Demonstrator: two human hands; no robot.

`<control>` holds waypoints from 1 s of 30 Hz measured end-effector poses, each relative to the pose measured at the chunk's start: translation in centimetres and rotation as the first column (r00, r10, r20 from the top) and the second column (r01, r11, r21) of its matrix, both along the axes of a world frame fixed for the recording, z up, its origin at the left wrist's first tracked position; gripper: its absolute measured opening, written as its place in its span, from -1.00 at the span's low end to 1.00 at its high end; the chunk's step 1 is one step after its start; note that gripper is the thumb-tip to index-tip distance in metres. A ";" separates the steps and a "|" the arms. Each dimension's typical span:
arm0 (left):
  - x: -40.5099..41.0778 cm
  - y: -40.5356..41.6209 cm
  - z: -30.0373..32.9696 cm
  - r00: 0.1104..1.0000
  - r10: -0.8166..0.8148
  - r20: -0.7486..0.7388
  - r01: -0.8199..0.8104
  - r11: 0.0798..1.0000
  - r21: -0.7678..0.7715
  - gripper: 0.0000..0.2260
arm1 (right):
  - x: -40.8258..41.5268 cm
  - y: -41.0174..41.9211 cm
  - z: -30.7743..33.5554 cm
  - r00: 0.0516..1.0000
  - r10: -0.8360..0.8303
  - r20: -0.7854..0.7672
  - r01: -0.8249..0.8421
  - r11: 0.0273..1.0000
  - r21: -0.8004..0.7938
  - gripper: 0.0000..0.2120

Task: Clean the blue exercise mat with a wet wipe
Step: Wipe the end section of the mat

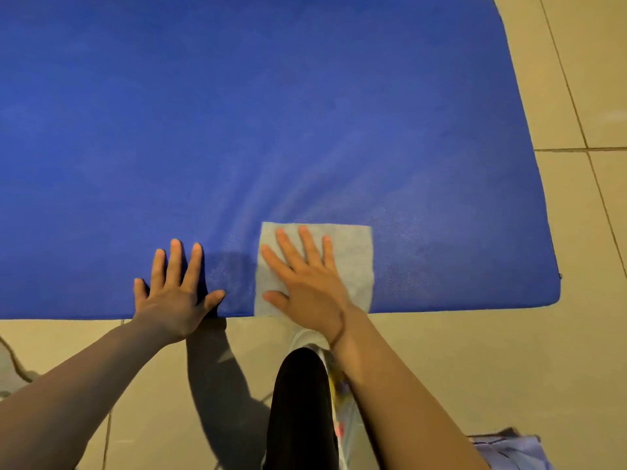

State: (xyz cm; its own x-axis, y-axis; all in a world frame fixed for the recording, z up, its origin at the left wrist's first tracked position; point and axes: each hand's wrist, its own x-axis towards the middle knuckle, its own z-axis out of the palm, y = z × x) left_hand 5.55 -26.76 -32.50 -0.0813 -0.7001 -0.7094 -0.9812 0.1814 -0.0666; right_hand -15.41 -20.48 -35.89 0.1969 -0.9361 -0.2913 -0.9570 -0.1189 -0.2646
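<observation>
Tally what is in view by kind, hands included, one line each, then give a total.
Blue exercise mat: 1
Wet wipe: 1, spread flat on the mat
Hands: 2, left hand flat on the mat, right hand flat on the wipe
Shoe: 1
Crumpled cloth on the floor: 1
Total: 6

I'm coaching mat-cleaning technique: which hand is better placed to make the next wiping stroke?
The right hand: it already lies flat on the wet wipe, near the blue mat's front edge. The left hand presses bare mat beside it, likely bracing.
</observation>
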 end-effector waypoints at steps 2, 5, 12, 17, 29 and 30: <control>0.0 0.0 0.2 1.000 0.004 0.000 -0.004 1.000 -0.004 -0.17 | 0.5 -1.7 0.6 0.996 0.087 0.016 -0.088 0.995 0.050 -0.31; 0.1 0.2 -0.1 1.000 0.002 -0.019 -0.002 0.999 -0.038 -0.16 | -3.3 -1.5 0.2 0.988 0.147 0.052 -0.148 0.989 0.013 -0.35; 0.4 0.3 -0.6 1.000 0.000 -0.011 -0.001 0.998 -0.059 -0.21 | -22.1 10.2 -0.1 0.564 -0.819 -0.106 0.821 0.570 -0.036 -0.15; 0.5 0.4 -0.9 1.000 0.012 -0.018 -0.014 0.997 -0.077 -0.19 | -22.7 11.2 -0.3 0.376 -0.919 -0.115 0.921 0.385 -0.065 -0.20; 0.3 0.9 -1.0 1.000 0.015 -0.015 -0.017 0.987 -0.157 -0.21 | -3.1 2.3 -1.4 0.965 -0.263 0.006 0.261 0.953 -0.152 -0.35; 0.2 1.0 -0.9 1.000 0.016 -0.007 -0.017 0.988 -0.156 -0.24 | -3.7 2.1 -1.4 0.978 -0.207 0.028 0.208 0.968 -0.143 -0.33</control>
